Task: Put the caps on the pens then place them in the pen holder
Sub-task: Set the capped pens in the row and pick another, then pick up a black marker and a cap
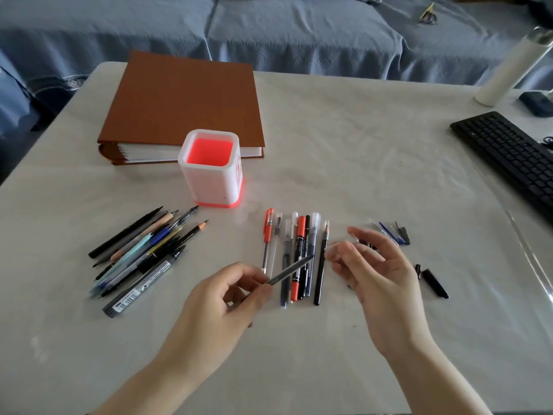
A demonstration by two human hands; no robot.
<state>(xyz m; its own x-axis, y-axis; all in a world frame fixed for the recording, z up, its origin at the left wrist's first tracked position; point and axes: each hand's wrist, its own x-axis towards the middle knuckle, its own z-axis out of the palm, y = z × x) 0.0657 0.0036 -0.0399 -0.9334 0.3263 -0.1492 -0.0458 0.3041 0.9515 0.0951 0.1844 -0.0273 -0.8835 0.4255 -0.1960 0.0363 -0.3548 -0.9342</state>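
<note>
Pens are lying in two groups on the table [359, 139], and one grey pen [291, 269] is being held above them. Its long axis is running diagonally, from lower left up to upper right, with the free end pointing toward the right hand [377, 274]. The near end is disappearing inside the left hand [227, 298], so that end is not showing. The left hand is gripping the pen between thumb and curled fingers, palm turned inward, forearm coming in from the lower left.

The right hand is hovering just beside the pen's free end, palm facing left, fingers loosely bent. Its thumb and forefinger are pinching what is looking like a small clear cap [335, 248]; the piece is see-through and faint, and its outline is hard to make out.

Under the held pen a middle row of pens [299, 250] is lying side by side, long axes running away from the person, most with caps pointing toward the pen holder [206, 181]. A left pile of pens [143, 253] is fanning out with tips pointing up and right. The white-walled, red-lined holder is standing upright beyond both groups, in front of a brown binder [185, 100].

Loose caps [392, 233] are lying past the right hand, partly hidden by its fingers. A black cap [435, 283] is lying to its right. A keyboard [508, 151] is being cut off by the right edge.
</note>
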